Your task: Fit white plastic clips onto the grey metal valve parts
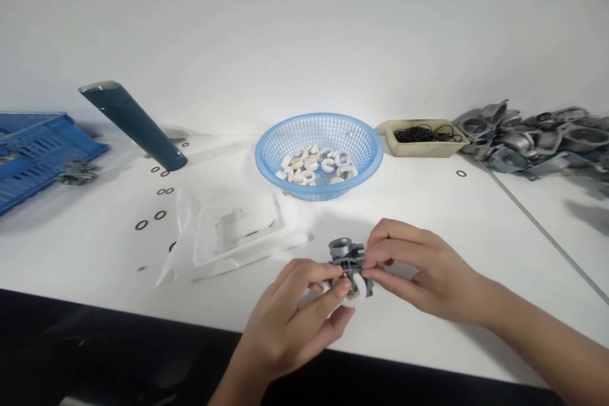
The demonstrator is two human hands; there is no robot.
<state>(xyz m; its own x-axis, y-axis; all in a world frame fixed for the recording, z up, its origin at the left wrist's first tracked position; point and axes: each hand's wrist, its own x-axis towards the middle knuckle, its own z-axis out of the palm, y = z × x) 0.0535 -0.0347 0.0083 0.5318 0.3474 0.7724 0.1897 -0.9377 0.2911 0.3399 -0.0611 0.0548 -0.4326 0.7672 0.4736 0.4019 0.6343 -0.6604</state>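
Note:
A grey metal carburetor body (340, 246) is on the white table near its front edge, with a white C-shaped float (360, 288) on the side towards me. My left hand (302, 311) grips the carburetor from the left, its thumb and forefinger by small brass parts beside the float. At the right side of the body, my right hand (419, 266) is closed in a pinch, fingertips touching the carburetor's edge. Whatever lies between those fingertips is too small to make out.
Behind stands a blue basket (320, 193) of white floats. Right of it are a cream tray (423, 150) of black rings and a heap of metal castings (537, 139). Leftward lie a white plastic tray (238, 250), loose O-rings (141, 225), a dark teal column (137, 127) and a blue crate (42, 152).

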